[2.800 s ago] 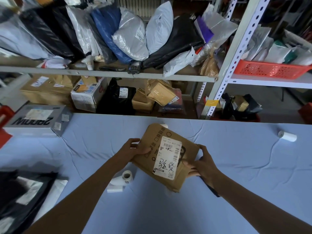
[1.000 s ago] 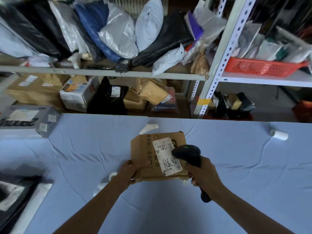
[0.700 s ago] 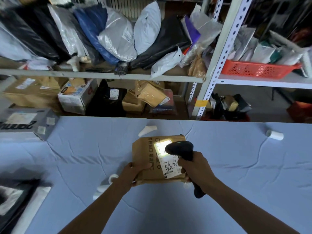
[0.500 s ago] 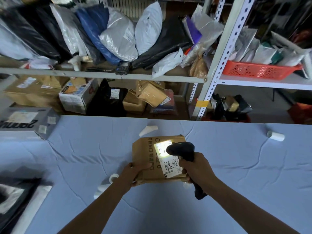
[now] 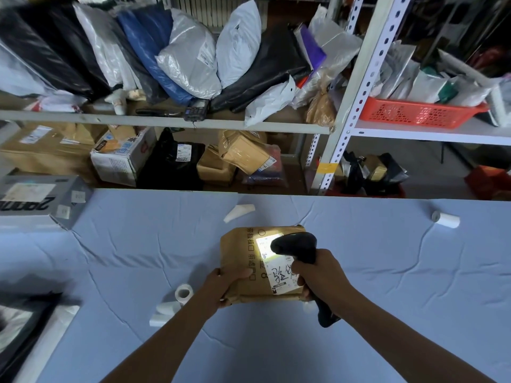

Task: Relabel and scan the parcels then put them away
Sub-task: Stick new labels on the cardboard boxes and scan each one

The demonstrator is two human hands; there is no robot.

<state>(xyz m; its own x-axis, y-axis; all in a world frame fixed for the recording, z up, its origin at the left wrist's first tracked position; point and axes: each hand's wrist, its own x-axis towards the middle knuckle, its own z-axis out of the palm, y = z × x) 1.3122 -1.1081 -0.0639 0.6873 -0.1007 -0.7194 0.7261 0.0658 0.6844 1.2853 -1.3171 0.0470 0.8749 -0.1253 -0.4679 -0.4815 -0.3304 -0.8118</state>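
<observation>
A flat brown cardboard parcel (image 5: 240,261) is held just above the blue-covered table (image 5: 387,272). My left hand (image 5: 224,283) grips its near left corner, thumb on top. A white label (image 5: 278,275) with black handwriting sits on its right half. My right hand (image 5: 320,275) grips a black handheld scanner (image 5: 297,247) over the label. The scanner's head points away from me, and a bright patch of light falls on the label's upper end. The scanner's handle sticks out below my fist.
Small white label rolls (image 5: 182,293) lie left of the parcel; another roll (image 5: 445,219) lies far right. A grey box (image 5: 36,200) sits at the table's left. Black and white mailers (image 5: 25,324) lie bottom left. Shelves (image 5: 166,121) behind hold parcels and a red basket (image 5: 420,113).
My right hand took up the scanner and brought it over the label, and the light came on. Over the last half second the parcel and both hands have stayed nearly still.
</observation>
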